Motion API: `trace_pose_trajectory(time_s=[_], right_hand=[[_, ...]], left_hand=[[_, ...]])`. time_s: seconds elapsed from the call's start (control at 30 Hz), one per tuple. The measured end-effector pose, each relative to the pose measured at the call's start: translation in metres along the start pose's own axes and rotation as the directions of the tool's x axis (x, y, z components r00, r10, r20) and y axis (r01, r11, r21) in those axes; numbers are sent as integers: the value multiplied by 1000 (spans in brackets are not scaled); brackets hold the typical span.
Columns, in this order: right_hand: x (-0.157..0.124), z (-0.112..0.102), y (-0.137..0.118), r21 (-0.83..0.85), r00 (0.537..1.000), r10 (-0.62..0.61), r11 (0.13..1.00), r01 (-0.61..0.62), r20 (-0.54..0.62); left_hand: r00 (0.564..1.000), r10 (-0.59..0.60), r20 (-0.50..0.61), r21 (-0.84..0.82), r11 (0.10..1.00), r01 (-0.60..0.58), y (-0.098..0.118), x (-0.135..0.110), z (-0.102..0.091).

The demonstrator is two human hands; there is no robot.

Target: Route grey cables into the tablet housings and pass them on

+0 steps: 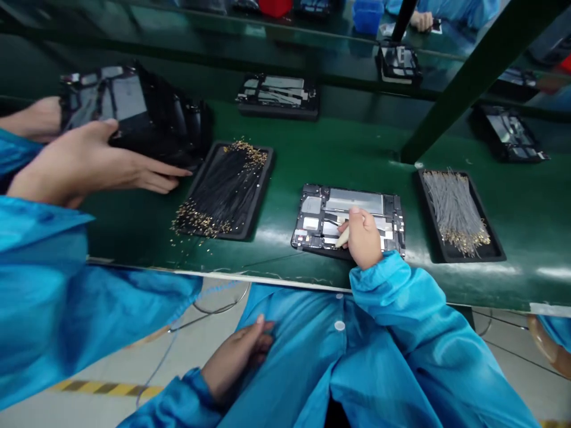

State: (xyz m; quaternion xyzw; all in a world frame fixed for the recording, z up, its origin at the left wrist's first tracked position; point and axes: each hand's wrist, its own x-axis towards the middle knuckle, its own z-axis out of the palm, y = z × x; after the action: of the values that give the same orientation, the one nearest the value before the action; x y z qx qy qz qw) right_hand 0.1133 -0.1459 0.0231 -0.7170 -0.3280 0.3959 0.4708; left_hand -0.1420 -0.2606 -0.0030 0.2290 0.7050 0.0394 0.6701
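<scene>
A tablet (312, 223) with its back off lies on the green bench, showing its battery, boards and flex cables. My right hand (363, 238) is over its lower middle, closed on a cream-coloured spudger (342, 238); the tip rests at the tablet's lower edge. Below the bench edge, my left hand (236, 359) hangs in front of my blue smock. Its thumb stands off from loosely bent fingers, and nothing shows in it. Left of the tablet is a black tray (252, 217) of black cables (223, 187) with gold ends.
At right, another black tray (493, 246) holds grey cables (455, 202). A co-worker's hands (84, 157) hold a stack of opened tablets (129, 98) at left. More device stacks (279, 98) stand behind. A green post (473, 77) slants up at right.
</scene>
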Motion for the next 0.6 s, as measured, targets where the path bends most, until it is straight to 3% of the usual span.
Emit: trace_pose_trajectory(time_s=[0.07, 0.13, 0.23, 0.27, 0.33, 0.43, 0.6], right_hand=[[0, 0, -1, 10, 1000, 13, 1000, -13, 4], [0, 0, -1, 23, 1000, 6, 1000, -6, 4], [0, 0, 1, 46, 1000, -10, 999, 10, -1], [-1, 0, 2, 51, 1000, -20, 998, 20, -7], [-1, 0, 3, 59, 999, -40, 997, 41, -16], [-1, 1, 4, 68, 999, -49, 996, 50, -16], [-2, 1, 5, 82, 998, -60, 995, 61, -16]], left_hand=[[991, -92, -96, -106, 991, 82, -7, -2, -4], [991, -67, -118, -174, 984, 46, 3, -4, 3], [994, 108, 4, -346, 933, -100, 49, -4, 28], [986, 147, 75, -427, 899, -101, 67, -3, 38], [976, 183, 116, -560, 824, -88, 103, 2, 54], [992, 124, -36, -659, 743, -117, 135, 11, 68], [981, 101, -167, -634, 751, -185, 140, 20, 75]])
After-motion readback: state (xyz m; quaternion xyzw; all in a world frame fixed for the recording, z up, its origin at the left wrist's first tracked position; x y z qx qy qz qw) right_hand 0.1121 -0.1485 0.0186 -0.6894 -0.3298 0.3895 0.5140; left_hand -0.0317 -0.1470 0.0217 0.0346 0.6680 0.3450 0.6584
